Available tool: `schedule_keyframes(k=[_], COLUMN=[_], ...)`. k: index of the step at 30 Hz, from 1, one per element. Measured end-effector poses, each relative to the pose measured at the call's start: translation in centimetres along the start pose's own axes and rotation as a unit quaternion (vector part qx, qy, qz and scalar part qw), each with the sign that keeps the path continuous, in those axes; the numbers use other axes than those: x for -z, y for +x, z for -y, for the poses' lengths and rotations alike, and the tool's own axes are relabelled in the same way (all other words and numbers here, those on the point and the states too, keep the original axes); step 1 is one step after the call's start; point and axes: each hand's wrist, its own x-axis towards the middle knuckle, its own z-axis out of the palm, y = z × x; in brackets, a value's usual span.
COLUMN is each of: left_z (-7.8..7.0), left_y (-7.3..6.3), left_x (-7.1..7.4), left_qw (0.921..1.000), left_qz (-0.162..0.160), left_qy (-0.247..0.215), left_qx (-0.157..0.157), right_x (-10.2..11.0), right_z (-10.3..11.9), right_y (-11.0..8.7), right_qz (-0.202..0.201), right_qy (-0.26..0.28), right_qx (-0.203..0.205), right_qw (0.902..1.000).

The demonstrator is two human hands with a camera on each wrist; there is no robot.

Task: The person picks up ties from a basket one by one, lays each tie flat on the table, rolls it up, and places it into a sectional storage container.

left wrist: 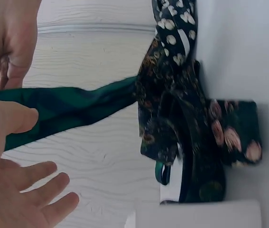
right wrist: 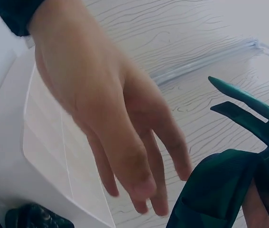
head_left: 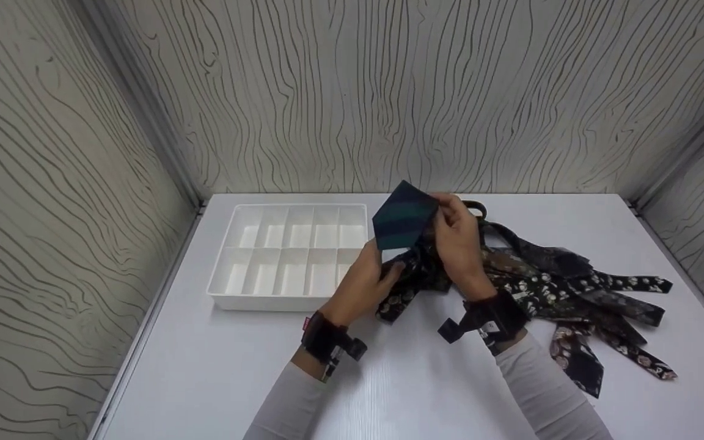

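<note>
A dark green and navy striped necktie (head_left: 405, 217) is held up above the table, its pointed broad end facing up. My right hand (head_left: 457, 235) pinches it at the right edge; in the right wrist view, curled fingers (right wrist: 260, 209) grip the green cloth. My left hand (head_left: 361, 278) is at the tie's lower left, and in the right wrist view its fingers (right wrist: 136, 171) are spread and fairly straight. From the left wrist, its thumb (left wrist: 23, 118) overlaps the green tie (left wrist: 77, 109). The tie's length runs down to a bunch of dark floral ties (left wrist: 181, 128).
A white tray (head_left: 272, 302) with two rows of compartments stands to the left on the white table (head_left: 168, 366). Several dark floral ties (head_left: 547, 287) lie overlapping at the right, their ends fanned out. Wood-grain-patterned panels (head_left: 352, 98) enclose the table at the back and sides.
</note>
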Motion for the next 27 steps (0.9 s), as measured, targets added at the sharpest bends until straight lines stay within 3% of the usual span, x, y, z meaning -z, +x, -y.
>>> schedule_keyframes(k=[9, 16, 23, 27], left_z=[-0.2, -0.3, -0.6, -0.5], left_y=[0.1, 0.2, -0.1, -0.3], left_x=[-0.7, -0.8, -0.6, -0.6], left_qw=[0.9888, 0.9815, 0.9623, 0.9589], left_qz=[0.014, -0.006, 0.018, 0.024], left_qy=[-0.147, -0.186, -0.251, -0.263], left_qx=[0.021, 0.045, 0.102, 0.103], right_x=[-0.7, -0.7, 0.3, 1.0], right_z=[0.5, 0.7, 1.2, 1.4], right_y=[-0.7, -0.9, -0.6, -0.3], right_qz=[0.013, 0.003, -0.009, -0.023], right_qy=[0.045, 0.081, 0.144, 0.179], right_qx=[-0.031, -0.058, -0.096, -0.095], right_qw=[0.9984, 0.9951, 0.9848, 0.9790])
